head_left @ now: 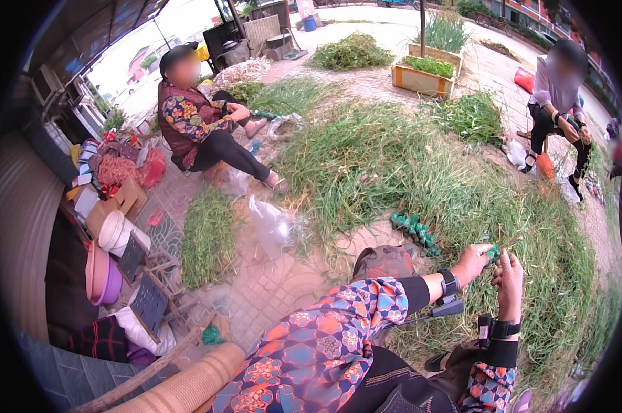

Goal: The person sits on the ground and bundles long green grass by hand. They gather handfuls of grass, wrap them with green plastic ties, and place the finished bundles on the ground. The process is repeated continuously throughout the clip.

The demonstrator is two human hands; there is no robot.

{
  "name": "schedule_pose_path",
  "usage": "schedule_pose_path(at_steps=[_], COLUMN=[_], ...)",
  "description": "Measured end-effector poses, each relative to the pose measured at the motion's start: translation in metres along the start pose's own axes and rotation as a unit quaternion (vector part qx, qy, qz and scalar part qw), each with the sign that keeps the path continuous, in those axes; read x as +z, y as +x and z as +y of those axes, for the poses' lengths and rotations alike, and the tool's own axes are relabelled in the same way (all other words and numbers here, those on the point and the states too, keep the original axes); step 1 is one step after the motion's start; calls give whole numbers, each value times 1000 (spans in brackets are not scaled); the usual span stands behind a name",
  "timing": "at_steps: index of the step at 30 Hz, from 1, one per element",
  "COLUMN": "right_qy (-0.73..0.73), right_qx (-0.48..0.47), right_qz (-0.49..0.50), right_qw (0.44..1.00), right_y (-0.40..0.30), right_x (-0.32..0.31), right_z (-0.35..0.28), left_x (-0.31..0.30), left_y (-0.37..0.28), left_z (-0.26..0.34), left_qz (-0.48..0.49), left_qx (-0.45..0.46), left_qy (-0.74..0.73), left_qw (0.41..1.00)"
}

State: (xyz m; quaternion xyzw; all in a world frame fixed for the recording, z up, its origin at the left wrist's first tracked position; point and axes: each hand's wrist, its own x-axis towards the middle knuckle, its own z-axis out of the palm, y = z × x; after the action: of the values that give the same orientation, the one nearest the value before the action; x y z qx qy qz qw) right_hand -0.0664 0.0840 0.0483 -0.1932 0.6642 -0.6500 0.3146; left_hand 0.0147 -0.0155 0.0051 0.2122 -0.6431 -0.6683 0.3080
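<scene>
My left hand (471,266) pinches a small bundle of green netting or plastic (491,254) over the pile of cut grass. Close beside it, my right hand (511,279) has its thumb and fingers pinched at the bundle's right edge; the exact grip is partly hidden. Thin stems or grass blades rise behind the fingertips. A row of similar dark green bundles (414,233) lies on the grass to the left of my hands. Both wrists wear dark straps with small devices.
A large grass heap (362,165) spreads ahead. One person (197,118) sits at left, another (558,103) at right. A clear plastic bag (269,224) rests on paving. Buckets (122,232) and a wooden chair (161,289) stand left, near a rolled mat (187,379).
</scene>
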Motion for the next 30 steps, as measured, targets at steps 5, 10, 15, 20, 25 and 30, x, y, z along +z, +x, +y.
schedule_pose_path(at_steps=[5,10,15,20,25,30], right_qy=[40,49,-181,6,13,16], right_qx=[58,44,-8,-28,-2,-19], right_qz=[12,29,85,-5,-3,-14], right_qw=[997,997,980,1000,1000,1000], right_y=[-5,5,-34,-2,-3,-8], right_x=[8,1,8,7,5,10], right_z=[-3,-3,-36,-15,-8,-11], left_x=[-3,5,-16,-9,-12,-19], left_y=[-9,5,7,9,-4,-6], left_z=[1,-20,4,-2,22,23], left_qz=[0,-23,18,-46,-74,-69], left_qx=[93,152,133,74,-79,-87], left_qy=[73,121,71,-12,-159,-179], left_qw=[993,981,988,996,981,977])
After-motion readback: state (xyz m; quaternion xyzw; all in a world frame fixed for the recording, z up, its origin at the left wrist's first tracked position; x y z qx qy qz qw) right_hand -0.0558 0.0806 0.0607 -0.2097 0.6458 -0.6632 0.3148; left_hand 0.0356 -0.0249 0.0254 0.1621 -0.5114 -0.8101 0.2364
